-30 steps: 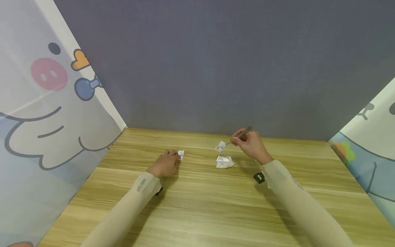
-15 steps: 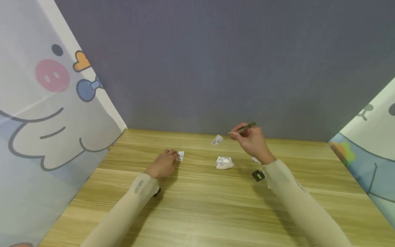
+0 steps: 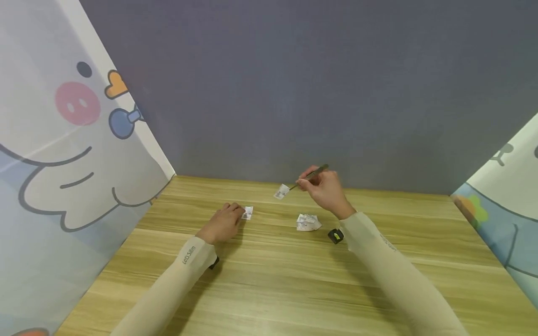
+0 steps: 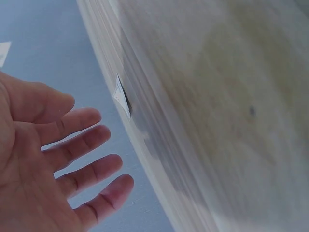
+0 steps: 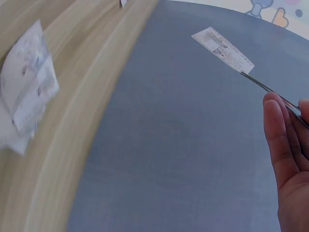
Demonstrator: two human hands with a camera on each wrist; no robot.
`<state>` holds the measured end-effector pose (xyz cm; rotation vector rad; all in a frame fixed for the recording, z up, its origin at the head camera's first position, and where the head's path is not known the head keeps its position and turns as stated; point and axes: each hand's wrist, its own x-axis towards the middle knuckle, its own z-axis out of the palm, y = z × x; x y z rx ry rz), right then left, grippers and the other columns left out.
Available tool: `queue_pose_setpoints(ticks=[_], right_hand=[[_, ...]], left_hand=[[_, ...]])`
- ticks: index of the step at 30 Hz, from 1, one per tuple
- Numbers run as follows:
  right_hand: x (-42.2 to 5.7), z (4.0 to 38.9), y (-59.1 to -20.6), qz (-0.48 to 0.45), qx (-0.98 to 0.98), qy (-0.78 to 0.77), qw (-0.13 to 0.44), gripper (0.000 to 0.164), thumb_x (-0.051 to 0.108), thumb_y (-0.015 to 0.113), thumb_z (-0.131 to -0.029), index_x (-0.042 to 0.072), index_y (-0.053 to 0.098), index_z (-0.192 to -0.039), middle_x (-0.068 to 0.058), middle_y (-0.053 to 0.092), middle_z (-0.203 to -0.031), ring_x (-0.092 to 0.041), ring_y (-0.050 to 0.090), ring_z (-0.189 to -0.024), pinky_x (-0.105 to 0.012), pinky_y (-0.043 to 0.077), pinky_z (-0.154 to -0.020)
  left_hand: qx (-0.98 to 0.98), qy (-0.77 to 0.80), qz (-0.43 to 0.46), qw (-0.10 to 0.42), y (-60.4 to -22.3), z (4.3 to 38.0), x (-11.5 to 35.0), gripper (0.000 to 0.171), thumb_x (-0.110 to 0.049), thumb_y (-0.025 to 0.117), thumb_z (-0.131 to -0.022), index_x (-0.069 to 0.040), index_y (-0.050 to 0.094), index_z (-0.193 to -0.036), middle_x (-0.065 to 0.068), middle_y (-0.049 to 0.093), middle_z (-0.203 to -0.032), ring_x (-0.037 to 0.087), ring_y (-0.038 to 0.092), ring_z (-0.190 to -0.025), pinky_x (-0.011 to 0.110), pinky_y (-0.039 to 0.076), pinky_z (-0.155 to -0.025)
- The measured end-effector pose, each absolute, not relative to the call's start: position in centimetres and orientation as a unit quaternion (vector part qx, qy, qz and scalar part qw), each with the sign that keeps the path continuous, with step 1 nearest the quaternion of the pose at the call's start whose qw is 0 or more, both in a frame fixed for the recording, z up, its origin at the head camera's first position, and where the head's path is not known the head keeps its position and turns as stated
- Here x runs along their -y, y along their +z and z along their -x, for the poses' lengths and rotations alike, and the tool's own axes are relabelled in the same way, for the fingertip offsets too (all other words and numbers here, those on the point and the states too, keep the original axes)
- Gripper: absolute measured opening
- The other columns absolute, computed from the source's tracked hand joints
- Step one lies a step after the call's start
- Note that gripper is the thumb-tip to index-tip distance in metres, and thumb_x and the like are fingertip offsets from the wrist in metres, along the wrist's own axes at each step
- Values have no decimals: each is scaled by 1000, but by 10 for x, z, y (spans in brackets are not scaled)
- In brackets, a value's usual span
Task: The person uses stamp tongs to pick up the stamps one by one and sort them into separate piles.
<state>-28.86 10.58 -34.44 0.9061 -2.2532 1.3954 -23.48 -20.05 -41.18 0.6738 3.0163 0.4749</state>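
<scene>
My right hand [image 3: 327, 190] pinches a pair of thin metal tweezers [image 3: 317, 172] between thumb and fingers. At their tips hangs a small printed stamp [image 5: 224, 50] with perforated edges, raised in front of the grey backdrop. On the wooden table, a little pile of stamps [image 3: 308, 222] lies below that hand, some overlapping. My left hand [image 3: 222, 224] hovers low on the left, fingers slightly bent and spread, holding nothing. Just past its fingertips another stamp [image 3: 248, 213] lies on the wood; in the left wrist view this stamp [image 4: 122, 98] has a lifted, curled edge.
A grey panel [image 3: 294, 102] stands along the table's far edge. Cartoon-printed cloth [image 3: 54, 163] flanks the left side, with more printed cloth [image 3: 496, 200] on the right. A small black device [image 3: 336, 235] sits under the right wrist.
My right hand has moved left and slightly away, carrying the stamp in the tweezers towards the stamp on the left. The left hand and the pile have barely moved.
</scene>
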Motion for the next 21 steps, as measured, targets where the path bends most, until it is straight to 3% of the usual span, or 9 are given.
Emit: queue_pose_setpoints(ticks=[7, 14, 21], right_hand=[[-79, 301, -354, -303, 804, 500, 110, 4, 11, 67, -89, 8, 66, -87, -3, 69, -76, -13, 67, -65, -30, 56, -59], [-58, 312, -365, -297, 805, 505, 90, 5, 8, 65, -89, 6, 67, -85, -2, 66, -72, -31, 67, -68, -29, 55, -56], [-40, 318, -381, -278, 798, 532, 48, 7, 4, 64, -89, -2, 65, -89, -6, 66, -71, -33, 66, -70, -39, 57, -60]], left_hand=[[-965, 149, -215, -6, -415, 236, 200, 33, -9, 45, -99, 1, 52, -130, 13, 49, -129, 31, 43, -117, 55, 40, -95], [-965, 153, -213, -18, -415, 237, 197, 34, -9, 46, -99, 3, 51, -130, 14, 49, -129, 32, 43, -118, 52, 40, -96], [-967, 148, -204, -22, -417, 238, 196, 34, -8, 46, -99, 3, 51, -130, 14, 50, -128, 32, 44, -117, 52, 39, -96]])
